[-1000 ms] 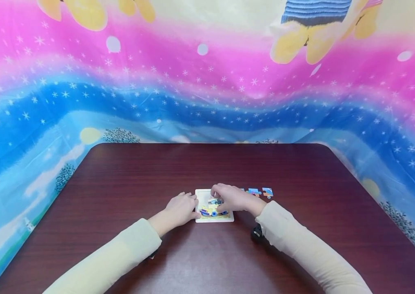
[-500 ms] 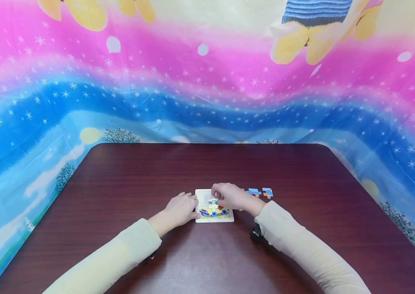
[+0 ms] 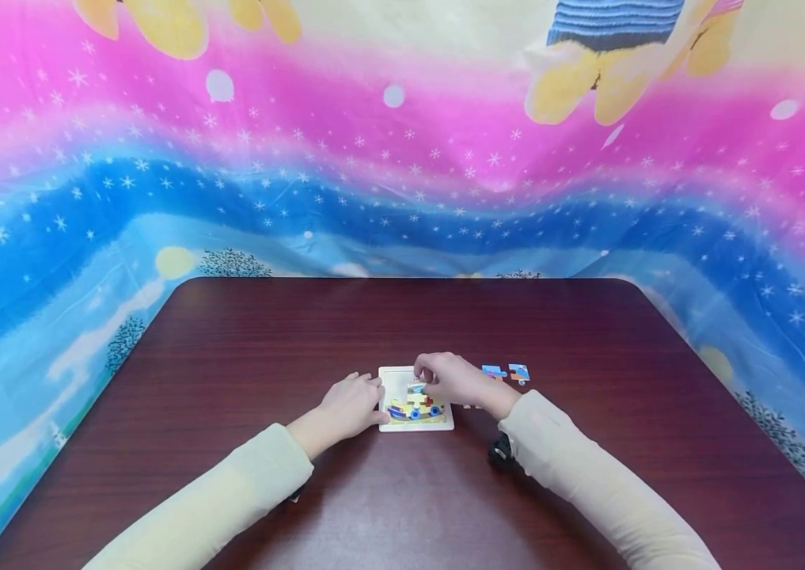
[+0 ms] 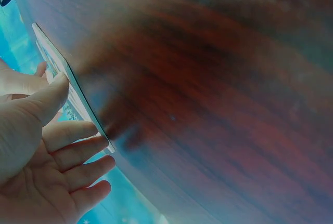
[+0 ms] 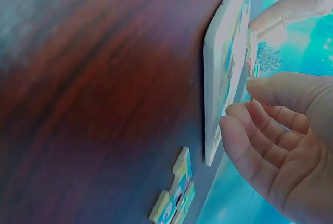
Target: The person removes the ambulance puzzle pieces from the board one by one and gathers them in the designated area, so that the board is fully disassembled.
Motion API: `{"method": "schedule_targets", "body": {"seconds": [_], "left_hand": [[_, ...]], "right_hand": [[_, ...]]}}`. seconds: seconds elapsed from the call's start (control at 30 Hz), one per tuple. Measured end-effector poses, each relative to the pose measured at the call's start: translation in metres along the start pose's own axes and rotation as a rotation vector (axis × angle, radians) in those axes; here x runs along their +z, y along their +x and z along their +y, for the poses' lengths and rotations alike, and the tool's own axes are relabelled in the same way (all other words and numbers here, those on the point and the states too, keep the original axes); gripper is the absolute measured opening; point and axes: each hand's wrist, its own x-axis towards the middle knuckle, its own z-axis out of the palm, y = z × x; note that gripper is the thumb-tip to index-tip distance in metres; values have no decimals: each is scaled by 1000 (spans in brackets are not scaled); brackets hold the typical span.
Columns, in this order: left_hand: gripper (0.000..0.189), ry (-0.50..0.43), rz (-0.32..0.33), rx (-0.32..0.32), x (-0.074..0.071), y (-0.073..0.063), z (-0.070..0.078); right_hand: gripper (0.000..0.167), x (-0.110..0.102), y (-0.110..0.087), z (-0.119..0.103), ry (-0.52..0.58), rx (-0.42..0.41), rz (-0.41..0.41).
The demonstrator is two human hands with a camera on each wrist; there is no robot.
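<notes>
A white puzzle tray (image 3: pixel 416 428) lies flat on the table, its lower part filled with jigsaw pieces showing a vehicle with blue wheels. My left hand (image 3: pixel 351 405) rests against its left side with the fingers extended. In the left wrist view, the thumb (image 4: pixel 61 86) lies at the tray's rim and the fingertips reach its edge. Over the tray, my right hand (image 3: pixel 450 380) pinches a jigsaw piece (image 5: pixel 252 55) between thumb and fingers. This piece (image 3: pixel 416 389) is tilted above the assembled part, and the fingers partly hide it.
Loose jigsaw pieces (image 3: pixel 493 370) lie right of the tray, beyond the right wrist, with another piece (image 3: pixel 519 373) beside them. More pieces (image 5: pixel 177 198) show near the tray in the right wrist view. The dark wooden table (image 3: pixel 288 317) ends at a patterned cloth (image 3: pixel 402 198).
My right hand has shifted slightly right and away from me, and the pinched jigsaw piece has changed its tilt. The left hand and the tray have kept their place.
</notes>
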Motion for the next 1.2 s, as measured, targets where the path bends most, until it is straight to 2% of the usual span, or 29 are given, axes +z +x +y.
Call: {"method": "schedule_targets", "body": {"seconds": [0.27,0.9,1.2], "left_hand": [[35,-9,17,11,0,-1,0],[36,-5,8,9,2,-1,0],[33,-22,10,11,1,-1,0]], "right_hand": [[18,-9,-11,12,-2,-18,30],[19,-32,-50,53,-12,23,116],[18,-34,-69,71,-16,85,92]]}}
